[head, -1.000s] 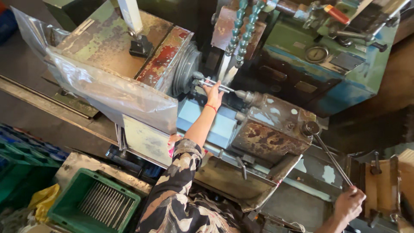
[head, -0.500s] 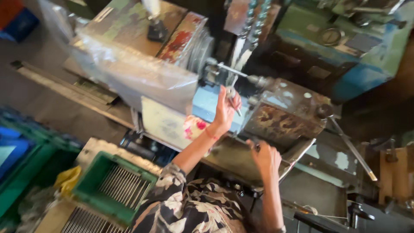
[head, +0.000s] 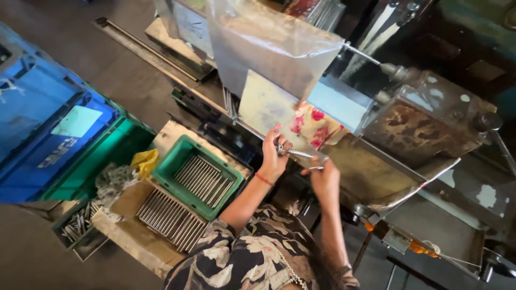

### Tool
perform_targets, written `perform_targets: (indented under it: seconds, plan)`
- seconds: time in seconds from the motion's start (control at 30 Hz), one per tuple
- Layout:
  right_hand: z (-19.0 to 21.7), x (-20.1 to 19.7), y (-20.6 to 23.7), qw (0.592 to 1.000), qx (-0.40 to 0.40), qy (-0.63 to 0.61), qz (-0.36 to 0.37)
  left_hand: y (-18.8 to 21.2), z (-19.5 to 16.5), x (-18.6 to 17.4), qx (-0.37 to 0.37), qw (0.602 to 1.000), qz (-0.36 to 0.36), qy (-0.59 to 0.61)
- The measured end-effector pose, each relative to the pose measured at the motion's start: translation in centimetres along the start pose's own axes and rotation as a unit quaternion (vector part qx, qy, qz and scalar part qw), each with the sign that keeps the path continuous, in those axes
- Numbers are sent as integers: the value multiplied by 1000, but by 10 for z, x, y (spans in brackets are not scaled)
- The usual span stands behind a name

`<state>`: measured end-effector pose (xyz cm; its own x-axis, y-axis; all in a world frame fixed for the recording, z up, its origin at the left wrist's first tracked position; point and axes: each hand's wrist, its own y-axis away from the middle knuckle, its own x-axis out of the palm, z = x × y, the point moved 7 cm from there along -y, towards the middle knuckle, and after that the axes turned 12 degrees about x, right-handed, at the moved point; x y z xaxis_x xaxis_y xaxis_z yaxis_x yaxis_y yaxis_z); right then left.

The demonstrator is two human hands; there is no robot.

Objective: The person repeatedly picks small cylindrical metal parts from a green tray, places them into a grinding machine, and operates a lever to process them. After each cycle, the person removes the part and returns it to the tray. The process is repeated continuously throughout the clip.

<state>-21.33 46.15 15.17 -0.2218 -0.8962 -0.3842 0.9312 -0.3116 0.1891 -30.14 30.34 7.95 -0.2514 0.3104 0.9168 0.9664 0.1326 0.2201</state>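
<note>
Gripping a thin, shiny metal rod (head: 299, 154), both hands' fingers (head: 279, 145).

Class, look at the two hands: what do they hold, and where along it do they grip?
A thin metal rod: left hand pinches one end, right hand the other.

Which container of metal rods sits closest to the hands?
The green tray holding rods, just below the left hand. The brown tray of rods lies further left, and the small dark bin sits farthest.

Bright daylight from the left, glare on the plastic sheet (head: 269, 43), dim right side, slight blur.
</note>
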Motion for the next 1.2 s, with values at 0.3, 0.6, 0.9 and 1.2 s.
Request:
perform_targets:
  seconds: [0.3,0.6,0.9,1.2]
  plan:
    - [-1,74,64,979,-110,143,-96,64,-64,-16,22,989,132,-57]
    - [5,80,103,969,-216,56,-107,61,-73,-71,-18,997,-51,-59]
    - [8,88,153,942,-193,196,-192,94,-110,-82,-27,997,-71,26]
    - [-12,87,185,971,-161,67,-164,119,-123,-91,-75,996,-33,-35]
